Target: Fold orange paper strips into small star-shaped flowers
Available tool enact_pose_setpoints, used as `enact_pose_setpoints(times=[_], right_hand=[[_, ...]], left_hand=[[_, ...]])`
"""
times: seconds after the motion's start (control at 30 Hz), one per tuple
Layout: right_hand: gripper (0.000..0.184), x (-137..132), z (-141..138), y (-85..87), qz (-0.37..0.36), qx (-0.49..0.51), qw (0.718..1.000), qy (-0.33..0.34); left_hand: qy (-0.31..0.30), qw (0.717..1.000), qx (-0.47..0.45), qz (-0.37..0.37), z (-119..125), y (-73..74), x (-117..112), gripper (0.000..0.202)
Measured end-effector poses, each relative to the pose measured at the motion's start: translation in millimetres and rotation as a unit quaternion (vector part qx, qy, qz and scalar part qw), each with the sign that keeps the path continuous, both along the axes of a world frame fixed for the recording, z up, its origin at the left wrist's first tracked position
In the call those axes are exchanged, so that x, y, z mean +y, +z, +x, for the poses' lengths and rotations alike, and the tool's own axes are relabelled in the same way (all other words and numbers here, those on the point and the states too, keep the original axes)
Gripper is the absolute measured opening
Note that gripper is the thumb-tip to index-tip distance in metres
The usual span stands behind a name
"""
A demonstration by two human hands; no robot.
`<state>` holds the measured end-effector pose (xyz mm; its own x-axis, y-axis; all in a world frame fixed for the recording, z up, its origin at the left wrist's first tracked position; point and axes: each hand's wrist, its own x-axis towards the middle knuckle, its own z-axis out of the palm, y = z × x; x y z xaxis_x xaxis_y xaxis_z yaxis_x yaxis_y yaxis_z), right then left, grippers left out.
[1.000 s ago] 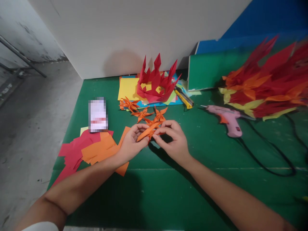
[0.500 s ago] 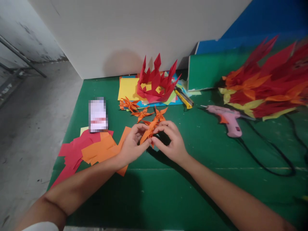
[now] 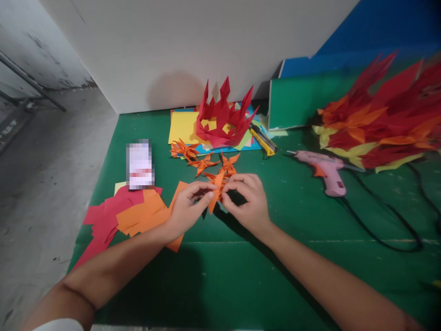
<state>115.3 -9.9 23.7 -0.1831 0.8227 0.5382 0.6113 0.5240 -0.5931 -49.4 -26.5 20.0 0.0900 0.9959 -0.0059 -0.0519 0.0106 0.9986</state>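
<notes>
Both my hands meet over the middle of the green table. My left hand and my right hand each pinch a folded orange paper piece between fingertips, its point hanging downward. Just behind it lie three finished orange paper flowers. A red paper crown stands further back on a stack of coloured sheets.
Loose red and orange paper squares lie at the left by a blurred white card. A yellow utility knife, a pink glue gun with black cord, and a large red-orange paper spray sit at the right.
The orange piece has turned between my fingers from lying nearly flat to pointing down. My left fingers now stretch over it; both hands stayed in place.
</notes>
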Motion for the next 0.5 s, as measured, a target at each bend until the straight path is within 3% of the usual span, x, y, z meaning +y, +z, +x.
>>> enact_pose_setpoints(times=[0.2,0.4,0.5], right_hand=[[0.008,0,2,2.2,0.030,-0.021,0.999,-0.005],[0.009,6,9,0.4,0.095,-0.051,0.993,0.045],[0.010,7,12,-0.3,0.103,-0.063,0.991,0.056]], left_hand=[[0.017,0.999,0.025,0.012,-1,4.0,4,0.010],[0.012,0.998,0.013,-0.053,-2,5.2,5,0.019],[0.018,0.999,0.025,-0.033,-2,2.9,5,0.017]])
